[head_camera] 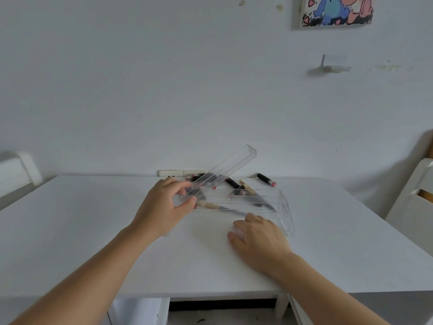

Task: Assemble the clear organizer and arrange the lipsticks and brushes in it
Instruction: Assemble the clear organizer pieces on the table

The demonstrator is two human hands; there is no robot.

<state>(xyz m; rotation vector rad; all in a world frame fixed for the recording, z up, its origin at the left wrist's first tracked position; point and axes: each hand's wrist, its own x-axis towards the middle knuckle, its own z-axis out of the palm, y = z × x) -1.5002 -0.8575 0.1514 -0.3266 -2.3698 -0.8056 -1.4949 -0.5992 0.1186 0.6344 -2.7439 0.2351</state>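
Note:
My left hand (164, 205) grips one end of a long clear insert tray (225, 170), which tilts up and away to the right. My right hand (260, 238) rests with its fingers on the near part of the clear organizer base (284, 214), which lies flat on the white table (93, 242). Behind and through the clear plastic I see several lipsticks and brushes, among them a black lipstick with a pink tip (266, 179) and a cream-handled brush (210, 205). Details through the plastic are blurred.
A white wall socket strip (181, 172) sits at the table's back edge. A white chair (412, 207) stands at the right, and another white furniture piece (18, 171) at the left. A cartoon picture (336, 11) hangs on the wall.

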